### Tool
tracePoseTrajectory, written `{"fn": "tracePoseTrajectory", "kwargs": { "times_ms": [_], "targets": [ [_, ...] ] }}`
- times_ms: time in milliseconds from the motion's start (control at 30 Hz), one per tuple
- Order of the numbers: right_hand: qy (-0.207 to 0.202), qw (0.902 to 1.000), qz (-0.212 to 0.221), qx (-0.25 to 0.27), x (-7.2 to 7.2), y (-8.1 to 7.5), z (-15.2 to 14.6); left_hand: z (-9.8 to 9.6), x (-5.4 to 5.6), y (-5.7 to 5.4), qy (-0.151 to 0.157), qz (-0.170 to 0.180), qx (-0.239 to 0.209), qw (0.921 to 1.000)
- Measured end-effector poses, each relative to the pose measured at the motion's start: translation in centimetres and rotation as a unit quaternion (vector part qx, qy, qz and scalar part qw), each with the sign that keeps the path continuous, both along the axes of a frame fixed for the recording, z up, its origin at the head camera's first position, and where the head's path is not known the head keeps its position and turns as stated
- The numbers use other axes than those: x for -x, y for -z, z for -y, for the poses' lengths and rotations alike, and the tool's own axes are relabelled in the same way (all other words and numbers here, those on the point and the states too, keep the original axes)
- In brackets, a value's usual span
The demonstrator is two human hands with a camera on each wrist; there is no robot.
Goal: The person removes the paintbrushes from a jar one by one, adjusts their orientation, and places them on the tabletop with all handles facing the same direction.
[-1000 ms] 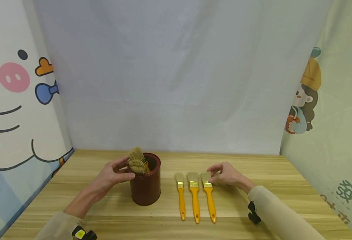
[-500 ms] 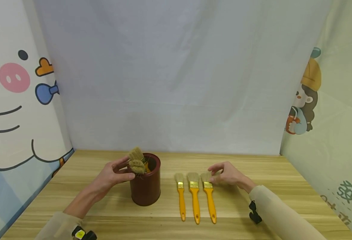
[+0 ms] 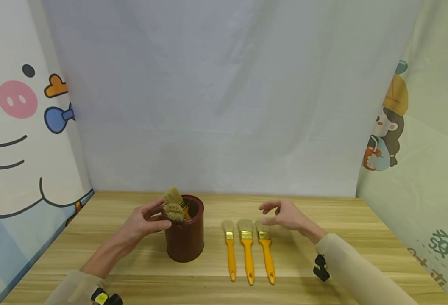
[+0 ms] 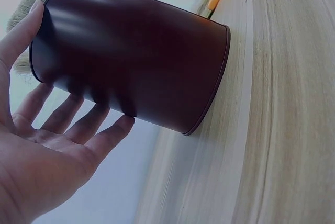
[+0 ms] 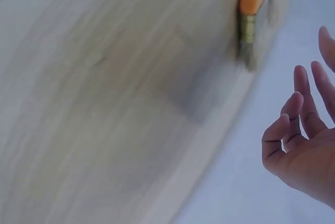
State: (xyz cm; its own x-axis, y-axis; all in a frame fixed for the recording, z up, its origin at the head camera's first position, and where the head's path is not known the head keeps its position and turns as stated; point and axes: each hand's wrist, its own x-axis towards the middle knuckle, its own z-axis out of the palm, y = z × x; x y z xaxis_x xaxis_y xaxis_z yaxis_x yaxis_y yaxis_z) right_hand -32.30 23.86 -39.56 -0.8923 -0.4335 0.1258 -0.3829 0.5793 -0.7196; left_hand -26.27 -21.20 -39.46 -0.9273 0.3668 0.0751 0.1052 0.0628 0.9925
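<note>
My left hand [image 3: 141, 225] holds a dark red-brown can [image 3: 185, 243] that stands upright on the table, its thumb near the rim and the fingers against the side, as the left wrist view of the can [image 4: 131, 56] shows. Bristle brush heads [image 3: 175, 211] stick up from the can's opening, leaning left. To the right, three paintbrushes with orange handles lie side by side: a left one [image 3: 231, 256], a middle one [image 3: 249, 258] and a right one [image 3: 268, 259]. Just above the right brush's bristles hovers my right hand [image 3: 289, 216], fingers loosely bent around nothing.
The light wooden table [image 3: 140, 279] carries all of this. A pale grey cloth [image 3: 224, 106] hangs behind it. Printed cartoon panels stand on the left [image 3: 14, 140] and the right [image 3: 418, 169].
My right hand has lifted off the right paintbrush's bristles and its fingers have spread apart. The left hand, the can and the brushes have stayed in place.
</note>
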Motion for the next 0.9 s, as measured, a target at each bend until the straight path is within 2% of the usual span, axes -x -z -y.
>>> {"fn": "tracePoseTrajectory", "kwargs": {
  "times_ms": [167, 600, 900],
  "targets": [
    [-0.007, 0.9999, -0.01, 0.006, -0.6, -1.0, 1.4, 0.0, -0.1, -0.2, -0.002, 0.002, 0.0, 1.0],
    [-0.051, 0.9972, -0.045, 0.032, -1.8, -2.3, 4.9, 0.0, 0.0, 0.0, -0.001, 0.006, 0.003, 1.0],
    [-0.055, 0.9952, -0.053, 0.06, -2.6, -3.9, 7.9, 0.1, -0.1, 0.0, 0.0, 0.002, 0.004, 1.0]
  ]
}}
